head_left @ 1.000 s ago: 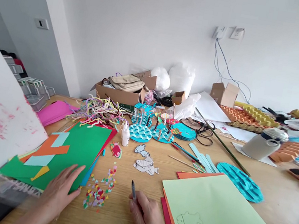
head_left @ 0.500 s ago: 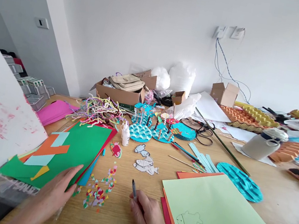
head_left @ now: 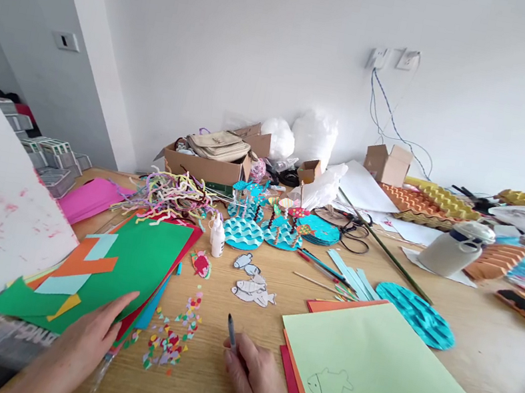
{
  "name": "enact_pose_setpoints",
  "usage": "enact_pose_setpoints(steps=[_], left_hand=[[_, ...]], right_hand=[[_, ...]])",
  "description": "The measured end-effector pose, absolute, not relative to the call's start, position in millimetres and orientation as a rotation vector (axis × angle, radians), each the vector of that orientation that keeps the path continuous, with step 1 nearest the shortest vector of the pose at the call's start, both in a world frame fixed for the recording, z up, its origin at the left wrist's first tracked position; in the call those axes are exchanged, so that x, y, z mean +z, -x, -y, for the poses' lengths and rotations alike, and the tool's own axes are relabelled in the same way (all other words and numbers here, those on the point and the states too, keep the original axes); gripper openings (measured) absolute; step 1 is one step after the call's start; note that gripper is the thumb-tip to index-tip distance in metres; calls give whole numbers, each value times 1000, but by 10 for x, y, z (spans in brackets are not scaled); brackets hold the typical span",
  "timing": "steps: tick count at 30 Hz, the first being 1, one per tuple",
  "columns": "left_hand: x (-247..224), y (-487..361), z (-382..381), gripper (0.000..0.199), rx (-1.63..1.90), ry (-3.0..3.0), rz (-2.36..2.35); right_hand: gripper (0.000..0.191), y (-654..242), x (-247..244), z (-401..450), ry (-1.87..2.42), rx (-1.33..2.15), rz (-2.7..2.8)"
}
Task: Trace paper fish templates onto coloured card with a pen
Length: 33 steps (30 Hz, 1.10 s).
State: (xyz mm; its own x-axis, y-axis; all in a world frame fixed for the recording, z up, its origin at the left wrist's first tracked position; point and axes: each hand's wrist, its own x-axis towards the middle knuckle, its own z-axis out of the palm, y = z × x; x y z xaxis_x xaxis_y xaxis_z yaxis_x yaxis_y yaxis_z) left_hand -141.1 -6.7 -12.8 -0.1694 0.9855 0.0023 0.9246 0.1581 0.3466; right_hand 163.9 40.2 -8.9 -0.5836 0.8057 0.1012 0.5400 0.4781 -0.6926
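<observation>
A wood-grained desk [head_left: 207, 339] carries paper-craft materials, grouped toward both sides, perhaps to give the 2 hands room between. Toward its near right corner, a smooth, broad pale green sheet [head_left: 400, 363] overlaps red paper [head_left: 291, 372]; its 2 line-drawn fish [head_left: 329, 386] lie uppermost, so both outlines remain readable. Toward the left edge, a flat dark green sheet [head_left: 145, 257] tops a coloured stack, bearing straight-cut paper strips [head_left: 85, 265]. The left hand [head_left: 86, 331] rests at the stack's right border, thumb apart from index finger, presumably steadying it; whether this grip pinches paper cannot be told. The right hand [head_left: 255, 378], toward the near edge, pinches a slim pen [head_left: 231, 332] between thumb and fingers, tip outward, apparently a writing hold. Farther toward the far edge, grey paper fish [head_left: 251, 290] overlap, curved and dark-outlined. Near the left hand, confetti pieces [head_left: 169, 343], some round, some angular, form a multicoloured scatter.
</observation>
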Motion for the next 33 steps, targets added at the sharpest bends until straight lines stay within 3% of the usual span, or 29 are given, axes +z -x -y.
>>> enact_pose_setpoints(steps=[10, 23, 28, 33], left_hand=[[-48, 1620, 76, 46, 305, -1832, -2207], [6, 1513, 103, 42, 482, -1845, -2109], [179, 1662, 53, 46, 392, -1824, -2043], [353, 2190, -195, 53, 146, -1924, -2277]], right_hand=[[20, -1640, -88, -413, 1109, 887, 2290], [20, -1636, -124, -416, 1164, 881, 2319], [22, -1629, -150, -418, 1164, 846, 2343], [22, -1619, -147, -426, 1143, 877, 2342]])
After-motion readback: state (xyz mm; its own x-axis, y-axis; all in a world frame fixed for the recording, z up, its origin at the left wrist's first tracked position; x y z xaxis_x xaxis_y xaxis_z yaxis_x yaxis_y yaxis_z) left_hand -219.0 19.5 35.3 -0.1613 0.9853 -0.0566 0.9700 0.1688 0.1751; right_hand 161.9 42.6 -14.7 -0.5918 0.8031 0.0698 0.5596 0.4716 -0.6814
